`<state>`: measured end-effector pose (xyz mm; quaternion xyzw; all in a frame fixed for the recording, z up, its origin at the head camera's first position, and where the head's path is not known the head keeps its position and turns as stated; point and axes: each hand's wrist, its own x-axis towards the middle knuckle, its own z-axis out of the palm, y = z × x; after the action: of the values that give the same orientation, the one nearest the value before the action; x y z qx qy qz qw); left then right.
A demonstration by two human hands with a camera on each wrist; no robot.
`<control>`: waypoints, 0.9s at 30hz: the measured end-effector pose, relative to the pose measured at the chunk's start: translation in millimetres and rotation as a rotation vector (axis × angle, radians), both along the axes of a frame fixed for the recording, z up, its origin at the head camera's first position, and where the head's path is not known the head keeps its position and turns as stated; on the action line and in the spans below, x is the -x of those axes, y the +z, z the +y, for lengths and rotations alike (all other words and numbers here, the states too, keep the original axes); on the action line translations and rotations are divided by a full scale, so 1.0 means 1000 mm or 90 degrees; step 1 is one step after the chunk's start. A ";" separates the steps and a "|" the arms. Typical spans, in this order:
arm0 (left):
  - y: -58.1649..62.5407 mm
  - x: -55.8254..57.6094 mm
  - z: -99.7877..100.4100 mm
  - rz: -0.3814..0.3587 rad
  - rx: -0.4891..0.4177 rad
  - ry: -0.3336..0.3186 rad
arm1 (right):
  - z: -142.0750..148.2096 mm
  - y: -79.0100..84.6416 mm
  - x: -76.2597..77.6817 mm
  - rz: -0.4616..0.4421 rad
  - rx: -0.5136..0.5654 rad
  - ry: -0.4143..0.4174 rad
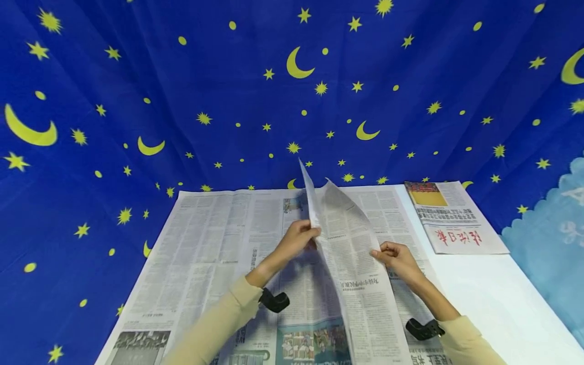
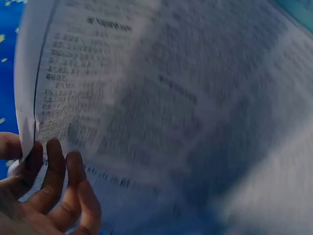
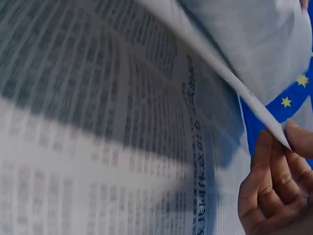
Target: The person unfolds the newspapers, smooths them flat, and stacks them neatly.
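Observation:
A newspaper sheet (image 1: pixel 353 243) stands raised and folded above other spread newspaper pages (image 1: pixel 205 243). My left hand (image 1: pixel 298 237) pinches its left edge between thumb and fingers; in the left wrist view the left hand (image 2: pixel 54 191) grips the paper's edge, the other fingers spread behind it. On the right edge, my right hand (image 1: pixel 396 258) pinches the sheet with thumb and forefinger. The right wrist view shows that hand (image 3: pixel 279 181) holding the thin paper edge (image 3: pixel 264 115). Shadow falls across the pages beneath the lifted sheet.
A folded newspaper (image 1: pixel 465 228) with red title characters lies at the right on the white tabletop (image 1: pixel 493 294). Behind the table hangs a blue cloth (image 1: pixel 228 91) printed with yellow moons and stars. Each wrist carries a black camera strap (image 1: pixel 275 301).

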<state>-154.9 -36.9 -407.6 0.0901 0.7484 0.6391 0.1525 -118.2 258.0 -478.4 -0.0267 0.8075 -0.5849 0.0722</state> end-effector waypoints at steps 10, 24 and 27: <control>0.032 -0.005 -0.144 -0.042 0.170 0.027 | 0.021 0.007 0.003 -0.041 -0.078 -0.052; 0.009 -0.019 -0.289 0.046 0.502 0.120 | 0.055 0.001 0.005 -0.111 -0.102 -0.095; 0.012 -0.016 -0.313 0.079 0.578 0.159 | 0.057 0.001 0.007 -0.107 -0.111 -0.095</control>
<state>-138.5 -350.1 -395.7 -0.0387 0.9648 0.2546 0.0535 -124.9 314.5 -477.2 0.0884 0.8461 -0.5165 0.0978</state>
